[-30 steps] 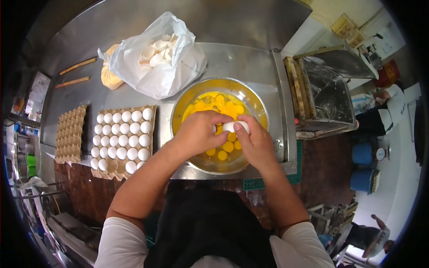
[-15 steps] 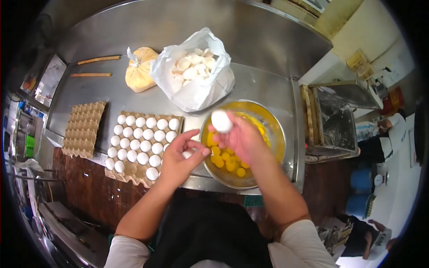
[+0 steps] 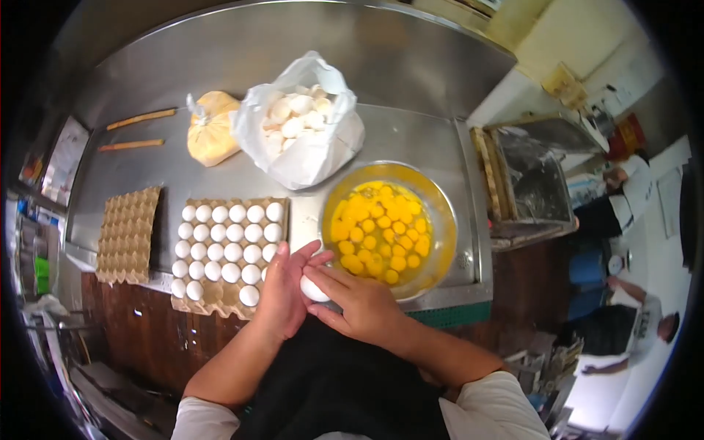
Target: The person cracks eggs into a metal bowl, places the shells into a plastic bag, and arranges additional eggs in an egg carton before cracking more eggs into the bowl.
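Note:
A white egg (image 3: 314, 288) is between my two hands, in front of the metal bowl (image 3: 446, 220). My right hand (image 3: 361, 304) is closed over it from the right, fingers reaching toward the left palm. My left hand (image 3: 282, 293) is cupped against its left side, thumb raised and fingers partly hidden behind the right hand. Many yolks (image 3: 381, 227) in clear egg white fill the bowl's lower part. Left of my hands, a cardboard tray (image 3: 213, 297) holds rows of white eggs (image 3: 232, 252), with bare pockets along its near edge.
An open white plastic bag (image 3: 308, 165) of eggshells (image 3: 297, 121) stands behind the bowl. Beside it lies a tied bag of yellowish contents (image 3: 213, 136). Another cardboard tray (image 3: 128, 235) and two sticks (image 3: 132, 144) are farther left. People (image 3: 623, 198) are at the far right.
My right hand has moved from above the bowl down and left with its egg. Both hands have come together nearer my body. The view has shifted, and the bowl's yolks are now uncovered.

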Tool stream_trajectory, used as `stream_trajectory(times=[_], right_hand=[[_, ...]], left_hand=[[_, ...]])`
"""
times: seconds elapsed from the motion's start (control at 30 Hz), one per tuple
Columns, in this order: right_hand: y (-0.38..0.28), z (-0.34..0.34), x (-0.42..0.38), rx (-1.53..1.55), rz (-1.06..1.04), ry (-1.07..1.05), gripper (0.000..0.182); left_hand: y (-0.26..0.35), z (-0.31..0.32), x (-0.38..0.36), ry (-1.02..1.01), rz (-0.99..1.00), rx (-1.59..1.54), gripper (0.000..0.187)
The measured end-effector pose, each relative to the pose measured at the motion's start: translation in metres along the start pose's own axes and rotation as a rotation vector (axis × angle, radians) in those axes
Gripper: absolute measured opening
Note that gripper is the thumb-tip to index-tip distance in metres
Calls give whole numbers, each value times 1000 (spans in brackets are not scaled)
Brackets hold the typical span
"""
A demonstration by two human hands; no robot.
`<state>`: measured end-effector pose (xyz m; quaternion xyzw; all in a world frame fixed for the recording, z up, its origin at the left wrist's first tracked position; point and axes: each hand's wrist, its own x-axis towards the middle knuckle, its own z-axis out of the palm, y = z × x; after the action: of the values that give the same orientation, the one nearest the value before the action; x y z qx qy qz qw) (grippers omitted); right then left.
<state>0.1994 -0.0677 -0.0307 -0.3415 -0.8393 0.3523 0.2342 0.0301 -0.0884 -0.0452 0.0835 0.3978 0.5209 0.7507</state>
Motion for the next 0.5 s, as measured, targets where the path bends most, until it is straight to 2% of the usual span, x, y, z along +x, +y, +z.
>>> stream_trajectory(times=[0.07,0.13,0.2,0.23,0.27,0.3,0.33,0.4,0.5], right_hand=[[6,0,-24,-76,-13,83,49],[15,-2,-50,16,36,227,50],[28,-3,-98,1,245,369,47],[38,-1,-125,96,338,530,45],[52,-4,-147,-86,320,655,45],[56,-3,-166,-13,501,781,46],[76,1,-187,-67,570,834,45],[103,-1,-212,-287,557,810,43],[118,2,-219,-316,469,874,42]], left_hand=[[-17,5,5,-98,-10,111,82],[-32,19,6,-162,-40,292,83],[-37,25,8,-255,-11,476,78],[-35,31,8,-280,-11,543,76],[-33,35,8,-307,-8,607,75],[-32,38,10,-317,-33,597,73],[-32,39,12,-309,-50,594,69],[-35,38,18,-315,-84,585,63],[-40,42,18,-288,-108,607,56]])
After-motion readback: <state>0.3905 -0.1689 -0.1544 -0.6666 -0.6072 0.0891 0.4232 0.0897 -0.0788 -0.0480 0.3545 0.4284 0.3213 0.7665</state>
